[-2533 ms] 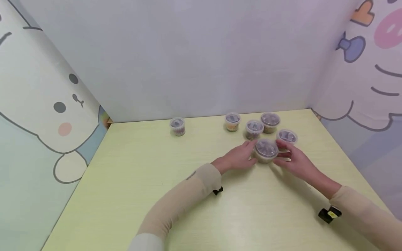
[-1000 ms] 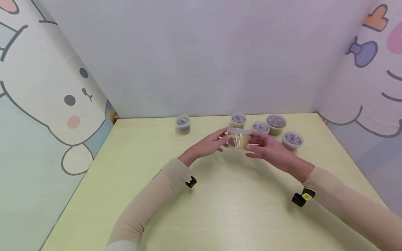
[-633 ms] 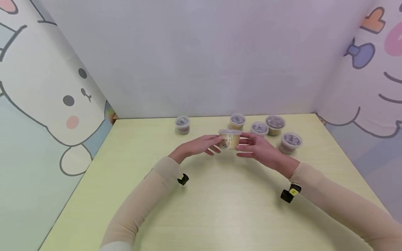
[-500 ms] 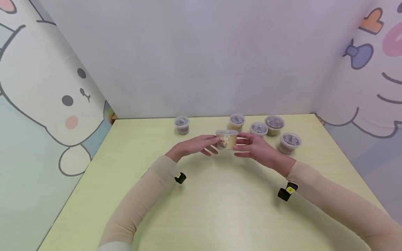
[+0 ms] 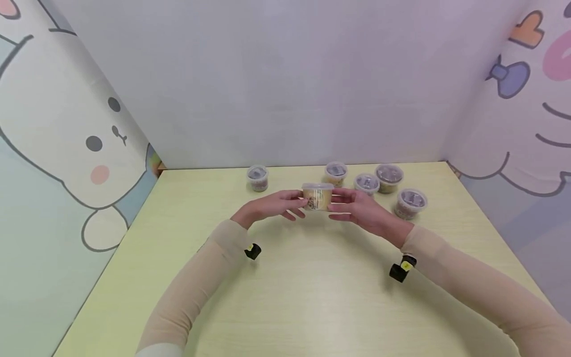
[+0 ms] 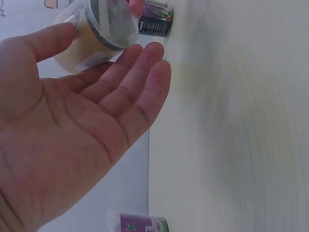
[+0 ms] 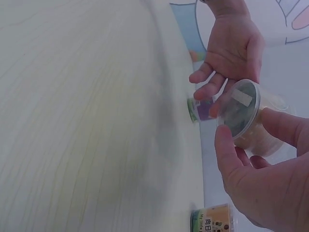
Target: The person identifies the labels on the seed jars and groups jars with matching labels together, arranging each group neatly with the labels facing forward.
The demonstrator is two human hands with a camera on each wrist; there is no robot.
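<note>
Lone small clear plastic cup with grey lid (image 5: 257, 178): stands at the far edge of the pale yellow-green wooden table (image 5: 285, 297), well apart from the rest.

Left hand (image 5: 272, 206): fingers straight and relaxed, palm turned inward, fingertips touching the side of the held cup; it steadies but does not clasp.

Held item, a small clear plastic lidded cup with yellowish contents and a printed label (image 5: 317, 196): raised above the table, between both hands, near the middle of the far half.

Right hand (image 5: 361, 210): thumb and fingers curled round the cup, carrying its weight.

Four similar lidded cups, far right: one behind the held cup (image 5: 335, 173), then (image 5: 367, 183), (image 5: 389, 178), (image 5: 411, 203).

Step in hand, judged: carrying the cup from the right-hand group. The next move calls for a level set-down and a clean release.
</note>
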